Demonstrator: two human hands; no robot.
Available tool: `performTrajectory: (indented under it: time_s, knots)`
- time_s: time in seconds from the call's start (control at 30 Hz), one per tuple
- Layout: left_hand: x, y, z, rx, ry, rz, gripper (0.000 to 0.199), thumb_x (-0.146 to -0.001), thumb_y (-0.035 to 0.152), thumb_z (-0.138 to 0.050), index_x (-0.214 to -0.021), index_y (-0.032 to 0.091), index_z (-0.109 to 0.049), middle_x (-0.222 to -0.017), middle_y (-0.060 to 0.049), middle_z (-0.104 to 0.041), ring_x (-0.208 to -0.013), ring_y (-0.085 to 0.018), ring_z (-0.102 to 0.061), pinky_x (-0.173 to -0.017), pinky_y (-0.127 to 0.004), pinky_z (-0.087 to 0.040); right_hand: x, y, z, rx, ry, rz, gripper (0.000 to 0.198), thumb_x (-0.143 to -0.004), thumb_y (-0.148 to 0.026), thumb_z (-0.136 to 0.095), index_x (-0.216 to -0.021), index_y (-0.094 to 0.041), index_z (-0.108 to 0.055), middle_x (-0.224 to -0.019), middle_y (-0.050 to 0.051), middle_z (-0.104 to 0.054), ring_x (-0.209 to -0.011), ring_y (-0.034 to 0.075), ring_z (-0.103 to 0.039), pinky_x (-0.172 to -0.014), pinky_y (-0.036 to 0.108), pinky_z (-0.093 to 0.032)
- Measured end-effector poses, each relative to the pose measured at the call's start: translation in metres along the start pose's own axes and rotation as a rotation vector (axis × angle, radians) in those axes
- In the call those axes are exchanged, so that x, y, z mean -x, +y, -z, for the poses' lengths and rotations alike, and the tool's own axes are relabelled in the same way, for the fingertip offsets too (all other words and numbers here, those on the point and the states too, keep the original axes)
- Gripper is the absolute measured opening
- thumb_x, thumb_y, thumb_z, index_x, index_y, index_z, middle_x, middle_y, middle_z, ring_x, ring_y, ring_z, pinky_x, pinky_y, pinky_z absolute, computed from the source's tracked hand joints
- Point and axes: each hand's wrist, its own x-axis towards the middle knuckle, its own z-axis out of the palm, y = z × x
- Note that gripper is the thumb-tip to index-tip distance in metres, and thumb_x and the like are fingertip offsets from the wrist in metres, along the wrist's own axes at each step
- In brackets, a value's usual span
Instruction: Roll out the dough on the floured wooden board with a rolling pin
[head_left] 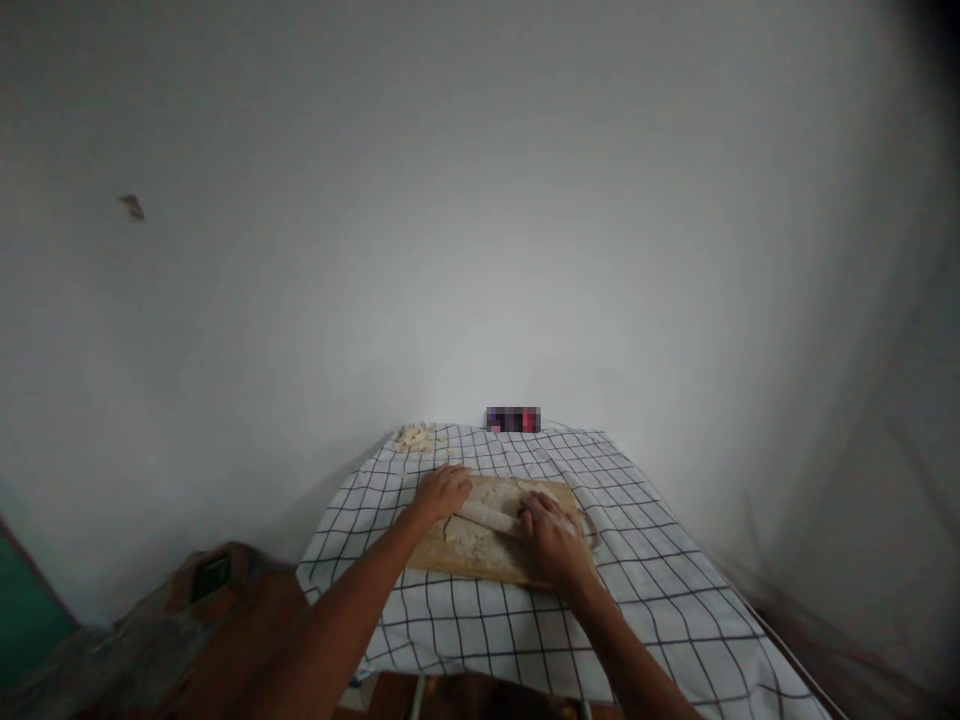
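Two hands were seen on a pale rolling pin (486,516) laid across a wooden board (480,560). The left hand (442,492) was spread flat, palm pressed on the pin's left end; the right hand (551,535) was curled over the right end, fingers bent around it. Flattened dough (469,538) was noted under and just in front of the pin, resting on the board. The step was judged to be rolling out, mid-stroke; the sheet looked uneven and cracked at its left edge, so even downward pressure from both palms was judged necessary for a further pass.

The board lay on a white, black-checked cloth (652,590) covering the tabletop. A small heap of pale scraps (415,437) was recorded at the far left corner, well apart from the board. A blurred dark object (513,419) stood at the far edge against the wall. Nothing was found obstructing the pin's travel.
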Motion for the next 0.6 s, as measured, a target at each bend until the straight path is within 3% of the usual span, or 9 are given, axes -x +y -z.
performTrajectory:
  time_s: [0.13, 0.27, 0.33, 0.47, 0.6]
  knots:
    - [0.026, 0.008, 0.008, 0.014, -0.021, -0.037, 0.05, -0.113, 0.026, -0.04, -0.141, 0.024, -0.081, -0.159, -0.013, -0.075, -0.151, -0.031, -0.065, -0.144, -0.051, -0.033, 0.01, -0.003, -0.002, -0.029, -0.016, 0.016, 0.028, -0.109, -0.023, -0.058, -0.116, -0.026, -0.085, -0.143, 0.013, -0.082, -0.146, 0.03, -0.069, -0.125, 0.047, -0.053]
    - [0.049, 0.019, 0.02, 0.049, 0.032, -0.043, 0.053, -0.115, 0.032, -0.035, -0.139, 0.02, -0.081, -0.153, -0.017, -0.077, -0.152, -0.031, -0.061, -0.141, -0.048, -0.039, 0.025, -0.01, 0.005, -0.056, 0.025, 0.014, 0.031, -0.104, -0.044, -0.073, -0.126, -0.027, -0.085, -0.151, 0.012, -0.077, -0.143, 0.034, -0.07, -0.124, 0.049, -0.054]
    - [0.055, 0.025, 0.025, 0.058, 0.008, -0.01, 0.052, -0.115, 0.033, -0.036, -0.132, 0.021, -0.083, -0.147, -0.017, -0.079, -0.15, -0.032, -0.063, -0.139, -0.048, -0.042, 0.03, -0.013, 0.01, -0.05, 0.035, 0.035, 0.033, -0.097, -0.047, -0.08, -0.124, -0.027, -0.085, -0.142, 0.011, -0.079, -0.135, 0.033, -0.073, -0.118, 0.047, -0.058]
    - [0.048, 0.023, 0.034, 0.074, -0.047, 0.046, 0.043, -0.114, 0.037, -0.045, -0.12, 0.025, -0.085, -0.137, -0.013, -0.084, -0.138, -0.03, -0.071, -0.125, -0.043, -0.053, 0.033, -0.012, 0.012, -0.03, 0.033, 0.073, 0.023, -0.1, -0.047, -0.077, -0.11, -0.028, -0.085, -0.124, 0.009, -0.082, -0.119, 0.031, -0.077, -0.105, 0.043, -0.061]
    - [0.024, -0.011, 0.048, 0.061, -0.011, 0.153, 0.044, -0.116, 0.041, -0.042, -0.116, 0.026, -0.083, -0.125, -0.008, -0.087, -0.118, -0.025, -0.078, -0.103, -0.035, -0.06, 0.034, -0.006, 0.005, -0.03, 0.091, 0.088, 0.022, -0.102, -0.046, -0.073, -0.11, -0.029, -0.084, -0.122, 0.009, -0.082, -0.116, 0.029, -0.078, -0.102, 0.042, -0.061]
